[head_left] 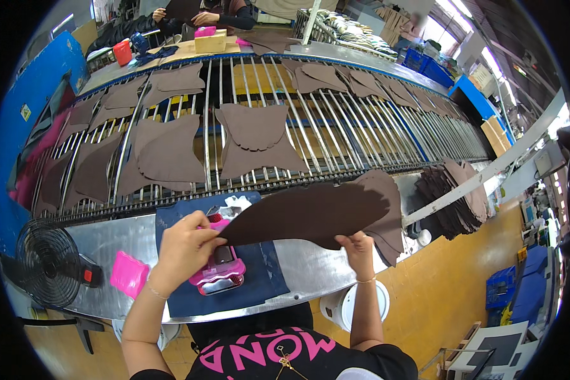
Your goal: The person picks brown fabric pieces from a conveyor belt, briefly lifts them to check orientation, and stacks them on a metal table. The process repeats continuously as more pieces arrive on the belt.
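A large dark brown cut piece, leather-like, is stretched between my two hands above the metal table. My left hand pinches its pointed left end between thumb and fingers. Its lower right edge is gripped by my right hand. Behind the piece's right end lie more brown pieces, partly hidden. Under and beside my left hand a pink tray with a dark object inside rests on a dark blue cloth. The held piece covers part of the cloth.
Beyond the table runs a conveyor of metal rods carrying several brown pieces. A black fan and a pink lid-like piece are at left. A white post slants across the right, near stacked brown pieces. A co-worker stands opposite.
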`<action>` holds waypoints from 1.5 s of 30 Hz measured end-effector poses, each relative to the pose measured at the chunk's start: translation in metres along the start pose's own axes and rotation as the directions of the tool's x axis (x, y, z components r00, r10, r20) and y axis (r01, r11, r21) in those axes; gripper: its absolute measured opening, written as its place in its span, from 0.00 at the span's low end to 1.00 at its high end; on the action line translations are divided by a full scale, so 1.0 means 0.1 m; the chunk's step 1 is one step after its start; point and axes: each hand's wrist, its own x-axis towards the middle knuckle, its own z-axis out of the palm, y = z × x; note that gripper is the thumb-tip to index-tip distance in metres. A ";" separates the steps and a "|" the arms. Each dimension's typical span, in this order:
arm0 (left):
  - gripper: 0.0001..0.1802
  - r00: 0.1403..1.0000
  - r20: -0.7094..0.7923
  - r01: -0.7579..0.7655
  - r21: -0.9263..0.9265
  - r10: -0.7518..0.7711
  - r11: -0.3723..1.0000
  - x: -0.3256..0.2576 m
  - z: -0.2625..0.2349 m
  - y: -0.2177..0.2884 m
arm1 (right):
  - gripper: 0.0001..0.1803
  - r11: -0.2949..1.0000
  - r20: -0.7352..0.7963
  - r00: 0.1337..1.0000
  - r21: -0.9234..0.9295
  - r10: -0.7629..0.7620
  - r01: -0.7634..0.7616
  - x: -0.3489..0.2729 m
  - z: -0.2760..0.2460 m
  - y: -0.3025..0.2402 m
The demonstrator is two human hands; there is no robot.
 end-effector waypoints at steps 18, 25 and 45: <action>0.02 0.570 -0.380 -0.450 0.597 0.728 0.664 2.27 -0.09 0.58 | 0.42 0.611 -0.292 0.766 -0.775 -0.573 0.162 1.12 0.05 -0.68; 0.02 0.565 -0.168 -0.481 0.728 0.808 0.488 2.18 -0.07 0.40 | 0.16 0.923 0.046 0.983 -0.339 -0.176 0.181 1.50 1.06 -0.43; 0.18 0.740 -0.598 0.503 0.190 -0.306 0.843 -1.07 -0.82 -0.97 | 0.14 0.116 0.188 0.769 0.939 0.611 -0.322 2.14 2.63 0.74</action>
